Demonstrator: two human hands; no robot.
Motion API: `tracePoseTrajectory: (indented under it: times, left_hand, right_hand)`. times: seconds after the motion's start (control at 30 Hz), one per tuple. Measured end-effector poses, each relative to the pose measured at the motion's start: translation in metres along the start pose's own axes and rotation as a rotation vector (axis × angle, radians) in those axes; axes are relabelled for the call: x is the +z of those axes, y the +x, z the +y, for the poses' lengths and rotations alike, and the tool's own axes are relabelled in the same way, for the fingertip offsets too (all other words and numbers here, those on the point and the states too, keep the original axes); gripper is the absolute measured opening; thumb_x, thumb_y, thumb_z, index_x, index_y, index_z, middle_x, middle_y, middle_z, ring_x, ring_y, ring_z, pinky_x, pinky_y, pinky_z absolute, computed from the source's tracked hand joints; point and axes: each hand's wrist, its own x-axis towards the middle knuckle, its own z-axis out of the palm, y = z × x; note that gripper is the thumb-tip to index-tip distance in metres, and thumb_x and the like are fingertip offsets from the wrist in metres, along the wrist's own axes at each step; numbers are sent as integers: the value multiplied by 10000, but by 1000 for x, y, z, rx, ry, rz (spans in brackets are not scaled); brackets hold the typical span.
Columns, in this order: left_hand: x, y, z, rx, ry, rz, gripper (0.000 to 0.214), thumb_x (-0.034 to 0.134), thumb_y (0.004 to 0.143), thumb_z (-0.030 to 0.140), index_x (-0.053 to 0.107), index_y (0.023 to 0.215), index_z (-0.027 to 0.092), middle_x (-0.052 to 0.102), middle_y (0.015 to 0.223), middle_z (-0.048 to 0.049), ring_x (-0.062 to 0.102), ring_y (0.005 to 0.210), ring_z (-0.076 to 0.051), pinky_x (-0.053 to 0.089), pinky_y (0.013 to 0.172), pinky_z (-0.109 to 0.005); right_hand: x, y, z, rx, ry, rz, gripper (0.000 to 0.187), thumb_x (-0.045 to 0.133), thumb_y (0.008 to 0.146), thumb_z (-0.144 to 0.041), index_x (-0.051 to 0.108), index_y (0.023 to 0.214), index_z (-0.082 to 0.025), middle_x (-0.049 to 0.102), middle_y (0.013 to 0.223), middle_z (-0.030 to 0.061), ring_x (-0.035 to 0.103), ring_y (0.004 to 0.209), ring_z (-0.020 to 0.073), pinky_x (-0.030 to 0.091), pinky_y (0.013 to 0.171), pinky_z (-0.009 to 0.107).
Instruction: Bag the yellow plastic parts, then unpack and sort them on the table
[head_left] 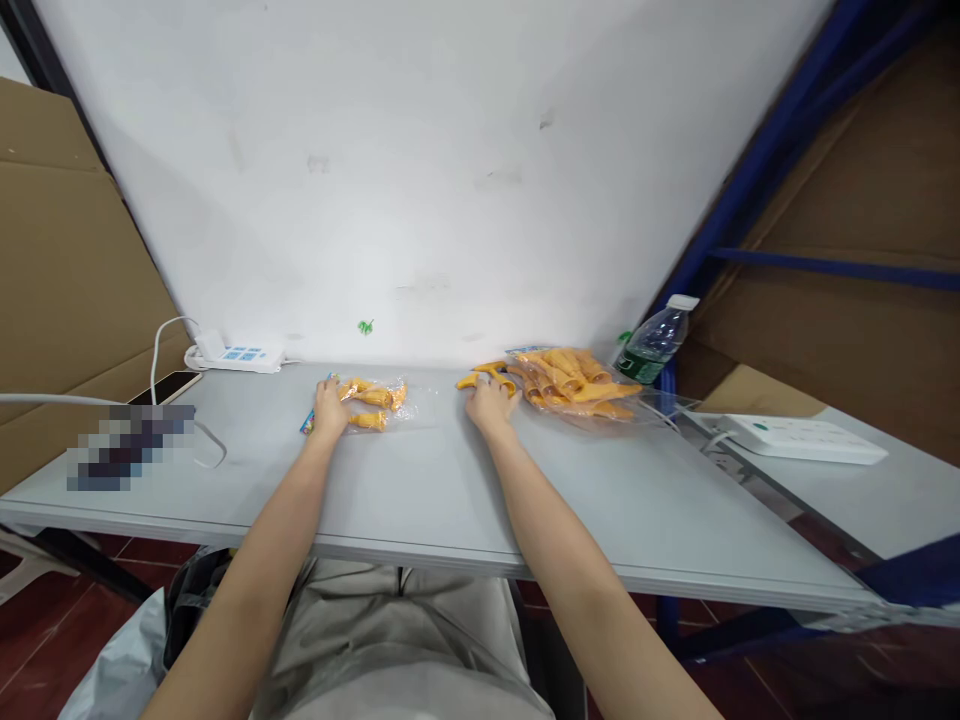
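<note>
My left hand [330, 408] rests on the near end of a small clear bag [379, 402] that holds a few orange toy pieces; its fingers curl onto the bag. My right hand [489, 402] lies on the grey table [420, 490] with its fingers closed around a loose orange piece [480, 374]. Just right of that hand sits a larger clear bag [574, 380] stuffed with several orange pieces.
A white power strip [238, 355] and a dark phone [166, 386] lie at the table's back left, with a white cable. A green-labelled water bottle [655, 342] stands at the back right. A second power strip [806, 438] sits on the neighbouring table. A white board rises behind.
</note>
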Motion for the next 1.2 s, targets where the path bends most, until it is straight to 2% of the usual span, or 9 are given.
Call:
tracePoseTrajectory:
  times: [0.13, 0.23, 0.33, 0.47, 0.63, 0.73, 0.83, 0.93, 1.2]
  left_hand:
    - [0, -1, 1, 138, -26, 1, 485, 486, 688, -49, 597, 1108, 166, 560, 1231, -116, 542, 1218, -220, 413, 1073, -330]
    - [2, -1, 4, 241, -33, -24, 314, 506, 732, 14, 648, 949, 190, 601, 1178, -109, 534, 1230, -233, 392, 1101, -347]
    - [4, -1, 6, 240, -7, -67, 229, 530, 747, 60, 675, 855, 201, 623, 1182, -111, 534, 1236, -249, 371, 1122, -368]
    - [3, -2, 7, 178, 30, -74, 236, 555, 771, 110, 699, 929, 212, 608, 1274, -102, 502, 1285, -267, 348, 1135, -422]
    - [1, -4, 9, 87, 68, -73, 263, 544, 850, 212, 673, 1079, 205, 586, 1325, -138, 493, 1291, -310, 311, 1131, -521]
    - [2, -4, 9, 74, 42, -94, 281, 503, 883, 235, 656, 1115, 197, 595, 1307, -145, 499, 1287, -303, 333, 1116, -509]
    - [6, -3, 7, 90, -4, -98, 295, 467, 897, 231, 652, 1124, 193, 615, 1272, -134, 507, 1283, -277, 359, 1110, -465]
    - [9, -2, 6, 99, -48, -88, 300, 447, 901, 221, 660, 1109, 191, 636, 1233, -121, 520, 1263, -258, 366, 1115, -433]
    - [7, 4, 12, 54, -170, -129, 285, 417, 911, 216, 681, 1012, 184, 676, 1126, -99, 539, 1210, -233, 366, 1119, -391]
  right_hand:
    - [-6, 0, -8, -27, -55, -93, 374, 412, 918, -204, 703, 1145, -143, 646, 1211, 178, 550, 1153, 295, 346, 979, 450]
    - [-8, 4, -12, -81, 110, -241, 388, 397, 905, -161, 729, 1103, -140, 697, 1114, 157, 629, 1016, 250, 427, 864, 337]
    - [-4, 7, -8, -187, 230, -389, 410, 427, 853, -92, 731, 1123, -151, 699, 1102, 136, 632, 995, 227, 444, 827, 283]
    - [-3, 2, -2, -270, 46, -301, 416, 519, 804, -99, 710, 1156, -212, 595, 1243, 159, 509, 1166, 300, 397, 942, 406]
    - [-18, -4, -7, -268, -128, -172, 385, 463, 829, -46, 690, 1122, -152, 565, 1265, 198, 438, 1219, 323, 311, 999, 519]
    - [-27, -4, -14, -293, -105, -158, 346, 444, 856, -42, 692, 1076, -143, 628, 1179, 185, 480, 1178, 305, 278, 1012, 525]
    - [-31, -6, -20, -389, -46, -223, 260, 495, 862, -89, 713, 983, -164, 676, 1089, 140, 515, 1120, 287, 251, 1014, 522]
    - [-32, -9, -26, -454, 16, -248, 204, 548, 849, -132, 731, 919, -186, 688, 1090, 113, 514, 1099, 279, 278, 965, 468]
    - [-29, -14, -34, -468, 203, -266, 189, 635, 840, -302, 762, 976, -269, 711, 1120, 50, 539, 1074, 272, 306, 885, 385]
